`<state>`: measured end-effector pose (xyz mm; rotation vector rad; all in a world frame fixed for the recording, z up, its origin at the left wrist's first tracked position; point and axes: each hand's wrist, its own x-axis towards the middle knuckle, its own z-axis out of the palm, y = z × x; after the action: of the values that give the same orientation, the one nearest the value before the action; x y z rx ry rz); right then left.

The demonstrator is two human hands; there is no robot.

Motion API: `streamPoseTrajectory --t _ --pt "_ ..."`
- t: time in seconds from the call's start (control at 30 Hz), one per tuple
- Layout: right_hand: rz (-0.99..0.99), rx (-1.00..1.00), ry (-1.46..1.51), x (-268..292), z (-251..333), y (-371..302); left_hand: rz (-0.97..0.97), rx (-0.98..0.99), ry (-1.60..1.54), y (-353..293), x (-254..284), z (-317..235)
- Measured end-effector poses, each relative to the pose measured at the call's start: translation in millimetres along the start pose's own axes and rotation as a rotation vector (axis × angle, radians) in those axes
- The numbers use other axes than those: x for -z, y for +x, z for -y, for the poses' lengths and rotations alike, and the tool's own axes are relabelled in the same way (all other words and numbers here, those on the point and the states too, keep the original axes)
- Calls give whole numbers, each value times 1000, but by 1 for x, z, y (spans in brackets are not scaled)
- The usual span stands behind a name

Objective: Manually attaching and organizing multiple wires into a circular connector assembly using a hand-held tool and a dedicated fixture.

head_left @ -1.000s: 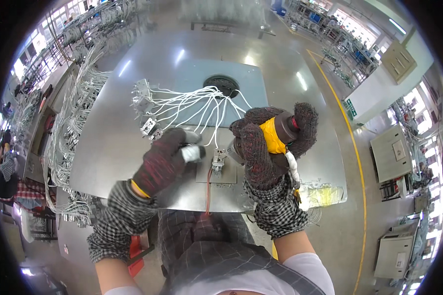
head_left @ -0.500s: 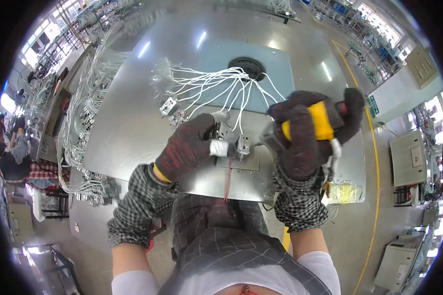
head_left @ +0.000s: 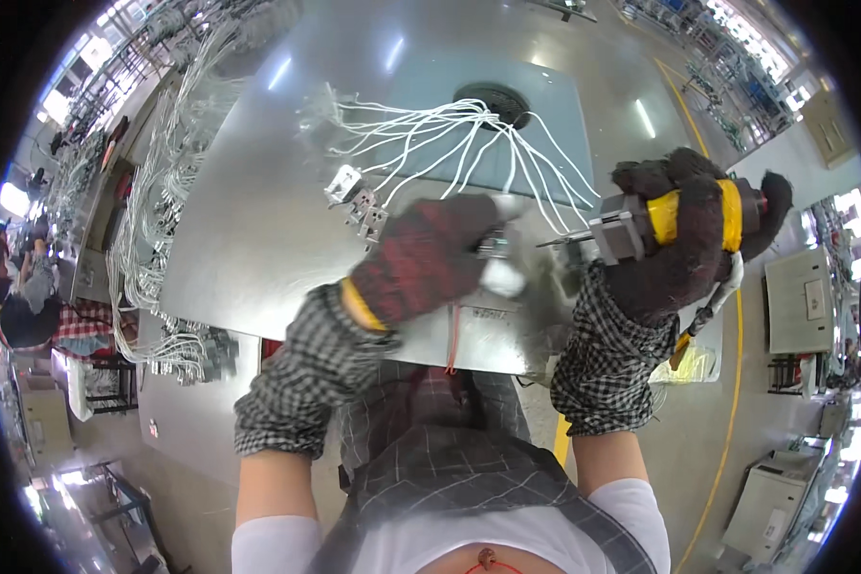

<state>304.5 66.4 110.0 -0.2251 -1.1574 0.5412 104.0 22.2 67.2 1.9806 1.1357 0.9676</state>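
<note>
Workshop floor (head_left: 717,421), grey, yellow line (head_left: 739,344) down the right side, pale cabinets (head_left: 799,301) beyond it. Bright metal worktable (head_left: 230,220) fills the middle, with a blue-grey panel (head_left: 411,86) on its far half and a round black ring (head_left: 509,99) set over that. White wires (head_left: 469,126) fan out from the ring, some left, some toward the near edge. Left-hand ends: a metal-faced socket module (head_left: 343,183) plus more small hardware, partly blurred.

Right hand (head_left: 689,225), dark knit glove: fingers wrapped tight round a corded power screwdriver (head_left: 620,230), yellow tape on its body. Tool lies about level, bit (head_left: 564,239) pointing left at the other hand, tip short of it. Its cable (head_left: 730,279), part white-wrapped, drops below the fist.

Left hand (head_left: 426,258), dark glove with red flecks: over the table's near half, fingers curled in, thumb and fingertips close together at a small metal part (head_left: 493,247). Blur there; can't tell if it's actually gripped.

Reddish cord (head_left: 452,337) runs over the near table edge, between the forearms. Black-and-white checked oversleeves (head_left: 306,383) on both arms. Hanks of pale wiring (head_left: 158,230) along the left.
</note>
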Motion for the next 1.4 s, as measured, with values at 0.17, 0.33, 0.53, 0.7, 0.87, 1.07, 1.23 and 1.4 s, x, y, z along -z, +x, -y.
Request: streamPoseTrajectory --t 0.17,0.33,0.53,0.7,0.87,1.07,1.23,1.4 --pt "49 -121 -34 -17 3 -18 106 87 396 -5 2 5" --pt "-2 -236 -162 -29 11 -25 78 49 399 -4 4 -1" --pt "-12 -201 -201 -27 7 -25 113 -20 492 -1 4 5" --pt "-4 -227 -96 -26 11 -25 184 14 572 2 -3 3" --pt "72 -186 -228 -22 7 -32 216 65 506 2 -6 3" --pt "222 -132 -192 -24 5 -37 158 204 24 -21 32 6" --pt "253 -111 -329 -16 -2 -35 198 137 642 -28 46 3" --pt "182 -105 -63 -23 -10 -36 -35 267 703 -24 34 15"
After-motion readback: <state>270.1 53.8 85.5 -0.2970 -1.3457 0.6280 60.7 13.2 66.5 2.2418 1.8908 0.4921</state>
